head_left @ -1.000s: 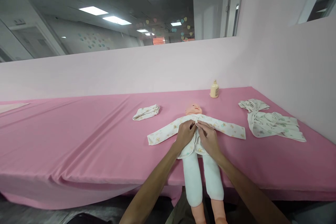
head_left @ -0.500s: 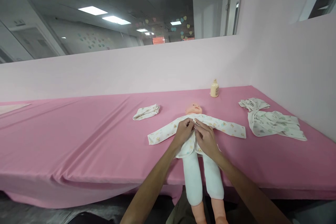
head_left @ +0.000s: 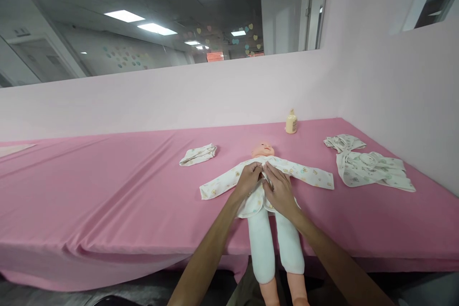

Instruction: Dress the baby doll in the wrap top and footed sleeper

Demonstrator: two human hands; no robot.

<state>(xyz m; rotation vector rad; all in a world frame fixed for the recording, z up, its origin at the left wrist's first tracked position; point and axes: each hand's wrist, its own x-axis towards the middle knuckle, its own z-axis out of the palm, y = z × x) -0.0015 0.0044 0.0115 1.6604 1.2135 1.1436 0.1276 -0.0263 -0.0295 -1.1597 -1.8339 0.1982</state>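
Note:
A baby doll (head_left: 263, 149) lies on its back, head away from me, its lower legs hanging past the table's near edge. It wears a white printed baby jacket (head_left: 225, 182) with both sleeves spread out, and white leggings (head_left: 261, 246). At the jacket's front opening, on the chest, my left hand (head_left: 250, 179) is closed with its fingertips pinching the cloth edge. Close beside it, my right hand (head_left: 278, 189) rests on the other front edge, fingers bent together on the fabric. What lies between the fingertips is mostly hidden.
A pink cloth (head_left: 125, 191) covers the table. A folded printed cloth (head_left: 198, 154) lies left of the doll. To the right are crumpled white baby garments (head_left: 373, 169). A pale yellow pump bottle (head_left: 291, 122) stands near the wall, below a long mirror (head_left: 161, 19).
My right hand's fingers have straightened somewhat and lie flatter on the jacket front; the left hand stays nearly in place. The whole view has shifted slightly.

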